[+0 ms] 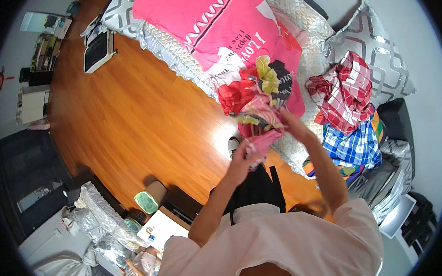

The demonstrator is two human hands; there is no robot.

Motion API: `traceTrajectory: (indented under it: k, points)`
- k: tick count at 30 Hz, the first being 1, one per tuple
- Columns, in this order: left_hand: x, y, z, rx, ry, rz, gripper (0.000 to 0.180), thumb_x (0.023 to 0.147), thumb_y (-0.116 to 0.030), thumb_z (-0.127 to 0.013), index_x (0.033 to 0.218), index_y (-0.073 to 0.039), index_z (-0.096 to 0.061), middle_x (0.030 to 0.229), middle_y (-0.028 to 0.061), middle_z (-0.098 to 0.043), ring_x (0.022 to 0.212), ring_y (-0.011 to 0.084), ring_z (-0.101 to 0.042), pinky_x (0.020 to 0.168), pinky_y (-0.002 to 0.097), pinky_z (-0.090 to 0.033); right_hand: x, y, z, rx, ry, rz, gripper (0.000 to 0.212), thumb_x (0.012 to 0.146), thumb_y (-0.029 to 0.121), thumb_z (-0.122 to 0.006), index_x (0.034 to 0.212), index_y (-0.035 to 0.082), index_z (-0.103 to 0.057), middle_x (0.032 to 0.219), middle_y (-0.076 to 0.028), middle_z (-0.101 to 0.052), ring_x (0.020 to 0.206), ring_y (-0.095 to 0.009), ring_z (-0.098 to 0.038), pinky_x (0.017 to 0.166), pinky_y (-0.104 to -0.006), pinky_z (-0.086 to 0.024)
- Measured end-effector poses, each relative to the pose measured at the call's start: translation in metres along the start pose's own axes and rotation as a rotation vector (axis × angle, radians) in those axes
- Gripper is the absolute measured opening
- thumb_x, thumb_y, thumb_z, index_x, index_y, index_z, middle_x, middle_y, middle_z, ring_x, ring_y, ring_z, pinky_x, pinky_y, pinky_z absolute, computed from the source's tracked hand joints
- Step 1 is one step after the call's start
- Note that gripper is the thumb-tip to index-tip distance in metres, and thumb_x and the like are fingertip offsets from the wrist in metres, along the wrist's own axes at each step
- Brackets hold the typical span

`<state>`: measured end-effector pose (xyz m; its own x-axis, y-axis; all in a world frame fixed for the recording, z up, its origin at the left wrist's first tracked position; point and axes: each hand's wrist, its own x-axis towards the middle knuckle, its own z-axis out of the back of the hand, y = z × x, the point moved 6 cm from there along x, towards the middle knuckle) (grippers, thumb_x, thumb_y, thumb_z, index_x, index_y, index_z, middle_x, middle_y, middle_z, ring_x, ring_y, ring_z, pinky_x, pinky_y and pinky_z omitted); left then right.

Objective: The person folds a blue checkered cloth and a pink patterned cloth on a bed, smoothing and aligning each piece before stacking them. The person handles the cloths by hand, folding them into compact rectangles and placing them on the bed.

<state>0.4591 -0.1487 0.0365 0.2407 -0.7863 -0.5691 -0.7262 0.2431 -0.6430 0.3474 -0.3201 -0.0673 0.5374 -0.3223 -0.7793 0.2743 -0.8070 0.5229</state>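
Note:
Both my hands grip a bunched pink cloth (pixel 264 116), patterned and edged with yellow, grey and red frills, above the near edge of the sofa. My left hand (pixel 240 164) is closed on its lower pink end. A little higher and to the right, my right hand (pixel 294 125) pinches its side, with the fingertips partly hidden by folds. The kind of garment cannot be made out. Behind it a large bright pink printed sheet (pixel 215 26) lies spread over the quilted sofa cover (pixel 294 14). I cannot tell whether the red frill (pixel 233 95) touches the sheet.
To the right lie a crumpled red checked shirt (pixel 346 91) and a blue checked shirt (pixel 354 146), beside a patterned cushion (pixel 371 55). A bin (pixel 151 197) and a white-topped table (pixel 163 228) stand at lower left, near another person (pixel 138 272). Wooden floor (pixel 125 128) spreads leftward.

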Motion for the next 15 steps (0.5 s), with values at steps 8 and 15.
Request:
traceTrajectory:
  k: [8, 15]
  points:
    - [-0.038, 0.043, 0.026, 0.560, -0.096, 0.040, 0.036, 0.082, -0.023, -0.068, 0.110, -0.001, -0.059, 0.099, 0.0072, -0.063, 0.088, 0.0151, -0.059, 0.080, 0.0304, -0.047, -0.026, 0.012, -0.032, -0.164, -0.173, 0.316, 0.026, 0.091, 0.014, -0.051, 0.113, 0.001, -0.058, 0.104, -0.005, -0.063, 0.090, -0.015, -0.061, 0.079, -0.0260, -0.047]
    - [-0.048, 0.030, 0.001, 0.969, 0.172, -0.143, 0.035, 0.079, -0.019, -0.067, 0.102, 0.006, -0.057, 0.090, 0.0264, -0.062, 0.088, 0.0385, -0.061, 0.076, 0.0393, -0.048, -0.093, 0.047, 0.005, -0.053, -0.275, 0.280, 0.037, 0.087, 0.025, -0.062, 0.115, 0.002, -0.057, 0.101, -0.007, -0.063, 0.082, -0.016, -0.062, 0.073, -0.0290, -0.050]
